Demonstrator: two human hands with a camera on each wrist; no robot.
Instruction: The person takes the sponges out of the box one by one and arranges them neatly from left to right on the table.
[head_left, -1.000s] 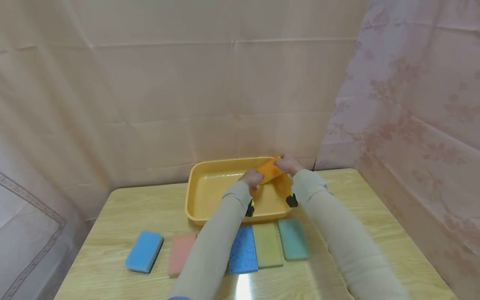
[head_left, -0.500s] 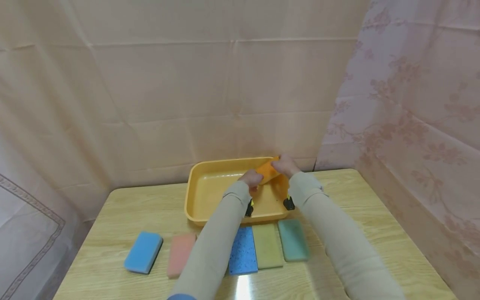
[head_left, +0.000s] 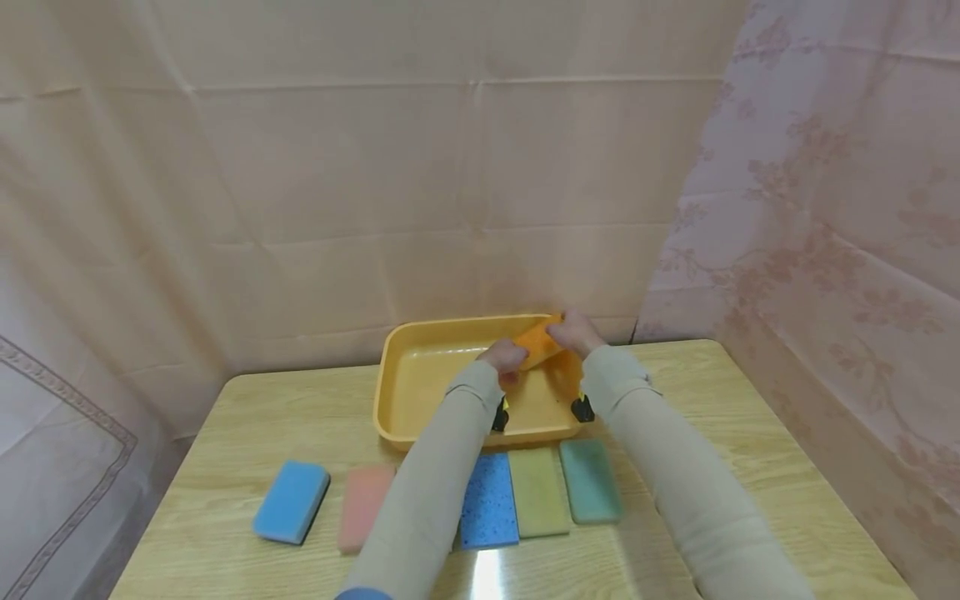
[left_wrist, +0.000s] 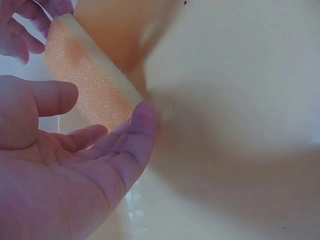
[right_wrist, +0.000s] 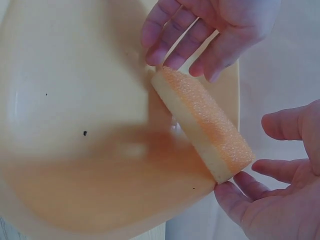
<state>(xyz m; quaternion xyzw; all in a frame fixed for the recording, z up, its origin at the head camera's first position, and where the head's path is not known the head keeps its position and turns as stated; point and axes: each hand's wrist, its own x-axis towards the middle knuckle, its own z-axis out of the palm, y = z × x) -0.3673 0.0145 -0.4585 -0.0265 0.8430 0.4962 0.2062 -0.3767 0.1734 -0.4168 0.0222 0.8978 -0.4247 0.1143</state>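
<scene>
An orange sponge [head_left: 537, 343] with a pale cream layer [right_wrist: 190, 125] is tilted inside the right part of a yellow plastic basin [head_left: 431, 379]. My left hand [head_left: 504, 357] touches its near end with the fingertips, and the thumb stands apart from it in the left wrist view. At the far end, the fingertips of my right hand [head_left: 576, 332] touch the sponge, its thumb also held away. Both hands have their fingers mostly extended, with the sponge [left_wrist: 82, 75] spanning between them. Its underside is hidden.
Along the table [head_left: 285, 408] in front of the basin lie a light blue sponge [head_left: 291, 502], a pink one [head_left: 365, 508], a speckled blue one [head_left: 489, 502], a yellowish one [head_left: 538, 493] and a green one [head_left: 591, 482]. The left forearm covers part of the row. Curtains hang behind.
My right hand has come very slightly left, toward the left hand. The left hand, sponge and basin stay almost where they were; the head view has shifted a little.
</scene>
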